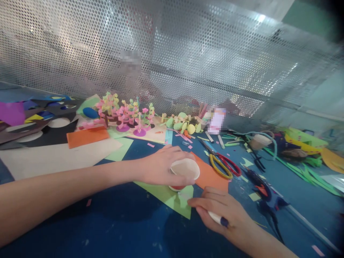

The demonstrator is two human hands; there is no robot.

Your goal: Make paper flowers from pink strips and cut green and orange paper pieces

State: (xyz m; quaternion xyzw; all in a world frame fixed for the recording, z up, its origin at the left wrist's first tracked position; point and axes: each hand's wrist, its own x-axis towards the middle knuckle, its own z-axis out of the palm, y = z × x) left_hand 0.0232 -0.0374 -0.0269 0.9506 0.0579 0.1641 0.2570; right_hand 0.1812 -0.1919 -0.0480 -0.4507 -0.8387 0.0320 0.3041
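Apparently the left hand [162, 163] grips a cup-like piece [186, 168], contents unclear

White-topped round object [189, 167], red near its base, over light-green paper [168, 200], slanted white pen-like tool [214, 216], dark-blue end

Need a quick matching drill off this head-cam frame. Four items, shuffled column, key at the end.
Column 1
1. left hand
2. right hand
3. scissors
4. glue gun

Column 2
A. holding a white pen-like tool with a dark end
B. mostly dark blue, partly orange-red
C. holding a round white-topped object over green paper
D. red and yellow handles

Pairs: 1-C, 2-A, 3-D, 4-B
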